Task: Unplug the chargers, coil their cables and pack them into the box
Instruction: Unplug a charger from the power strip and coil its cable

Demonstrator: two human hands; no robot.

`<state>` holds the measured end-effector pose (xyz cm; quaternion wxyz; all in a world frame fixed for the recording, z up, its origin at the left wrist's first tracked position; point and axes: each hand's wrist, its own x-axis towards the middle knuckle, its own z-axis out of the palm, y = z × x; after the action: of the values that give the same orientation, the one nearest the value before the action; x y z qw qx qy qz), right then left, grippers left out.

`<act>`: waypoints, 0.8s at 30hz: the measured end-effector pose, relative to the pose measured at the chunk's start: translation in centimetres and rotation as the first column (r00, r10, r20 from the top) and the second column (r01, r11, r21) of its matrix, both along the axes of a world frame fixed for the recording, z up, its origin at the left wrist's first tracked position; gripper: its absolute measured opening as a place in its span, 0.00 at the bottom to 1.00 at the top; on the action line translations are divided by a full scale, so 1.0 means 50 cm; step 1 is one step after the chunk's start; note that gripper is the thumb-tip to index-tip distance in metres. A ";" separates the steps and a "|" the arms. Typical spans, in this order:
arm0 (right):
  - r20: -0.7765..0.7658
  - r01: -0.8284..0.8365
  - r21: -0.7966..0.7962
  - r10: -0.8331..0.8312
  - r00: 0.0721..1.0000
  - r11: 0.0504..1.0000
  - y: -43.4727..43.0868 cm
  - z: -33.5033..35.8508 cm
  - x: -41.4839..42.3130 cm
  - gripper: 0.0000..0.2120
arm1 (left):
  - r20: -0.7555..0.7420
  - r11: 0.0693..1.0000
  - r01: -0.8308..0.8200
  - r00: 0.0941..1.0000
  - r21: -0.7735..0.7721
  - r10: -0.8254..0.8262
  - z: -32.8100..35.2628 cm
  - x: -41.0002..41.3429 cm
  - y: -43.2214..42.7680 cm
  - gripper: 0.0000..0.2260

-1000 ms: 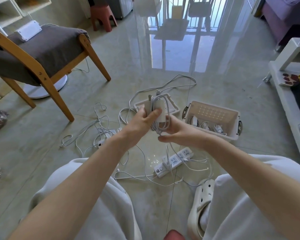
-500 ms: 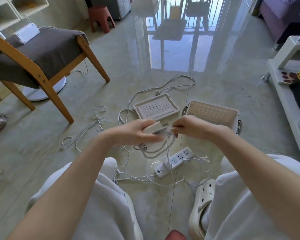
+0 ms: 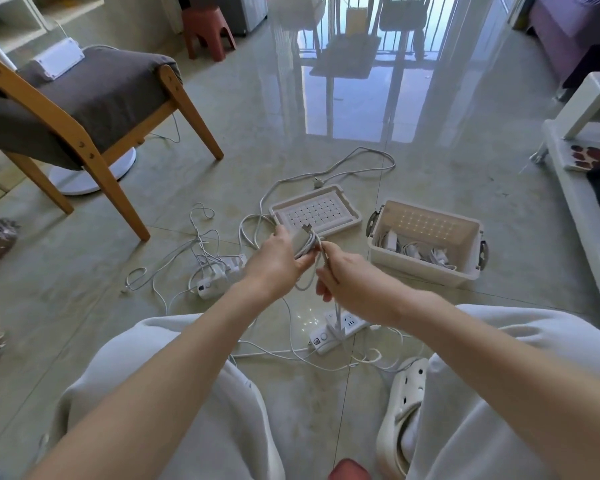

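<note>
**A:** What are the fingers doing?

**B:** The fingers (image 3: 293, 263) of the left hand (image 3: 274, 268) are curled round a pale charger (image 3: 300, 241), with its prongs pointing away from the person. The right hand (image 3: 349, 284) pinches the charger's cable (image 3: 322, 252) just beside it. Several turns lie round the charger body and one slack loop hangs below it.

**A:** Where does the cable run?

**B:** Down from the right hand toward a white power strip (image 3: 342, 328) on the floor (image 3: 430, 168) between the person's knees. I cannot tell if it is plugged in.

**A:** And the box?

**B:** The box (image 3: 426, 274) is open and sits on the floor toward its right edge, beyond the right hand. A few wound chargers (image 3: 413, 250) lie inside it. Its lid (image 3: 315, 212) lies flat just left of it, beyond both hands.

**A:** What else is there?

**B:** A second power strip (image 3: 212, 279) lies left of the left hand among loose cables (image 3: 201, 251). A wooden chair (image 3: 94, 98) with a grey cushion stands toward the floor's far left corner. There is a pale clog (image 3: 405, 403) by the right knee.
</note>
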<state>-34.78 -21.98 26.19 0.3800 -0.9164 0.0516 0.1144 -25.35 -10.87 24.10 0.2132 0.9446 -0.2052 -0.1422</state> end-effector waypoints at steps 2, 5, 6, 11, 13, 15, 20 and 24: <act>0.064 0.041 0.029 -0.043 0.997 0.999 0.020 -0.014 -0.004 0.15 | -0.066 0.994 -0.060 0.996 -0.087 0.054 -0.003 0.003 -0.008 0.24; 0.161 0.080 0.076 -0.091 0.983 0.994 0.043 -0.033 -0.017 0.12 | -0.396 0.898 -0.241 0.914 -0.368 0.083 0.007 0.010 -0.013 0.28; 0.173 0.064 0.081 -0.077 0.982 0.995 0.050 -0.038 -0.023 0.10 | -0.508 0.840 -0.315 0.860 -0.441 0.055 0.010 0.010 -0.014 0.26; 0.159 -0.020 0.027 0.015 0.987 0.999 0.056 -0.059 -0.028 0.09 | -0.787 0.679 -0.532 0.606 -0.506 -0.112 0.043 0.002 -0.020 0.16; 0.176 0.006 0.041 -0.013 0.984 0.999 0.048 -0.059 -0.019 0.08 | -0.820 0.637 -0.576 0.550 -0.511 -0.160 0.062 0.001 -0.018 0.14; 0.202 0.041 0.069 -0.054 0.978 0.997 0.043 -0.054 -0.015 0.09 | -0.838 0.593 -0.623 0.516 -0.510 -0.179 0.074 0.004 -0.016 0.13; 0.000 0.078 0.097 -0.078 0.997 0.992 0.019 -0.053 -0.005 0.16 | -0.877 0.446 -0.755 0.418 -0.481 -0.238 0.085 0.018 0.000 0.15; -0.102 0.080 0.082 -0.072 0.992 0.993 -0.023 -0.057 0.014 0.18 | -0.814 0.487 -0.652 0.470 -0.581 -0.342 0.090 0.031 0.018 0.21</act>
<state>-34.08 -23.12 23.36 0.4200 -0.8899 0.1004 0.1470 -23.81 -9.95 28.61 0.7351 0.5077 -0.0024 -0.4493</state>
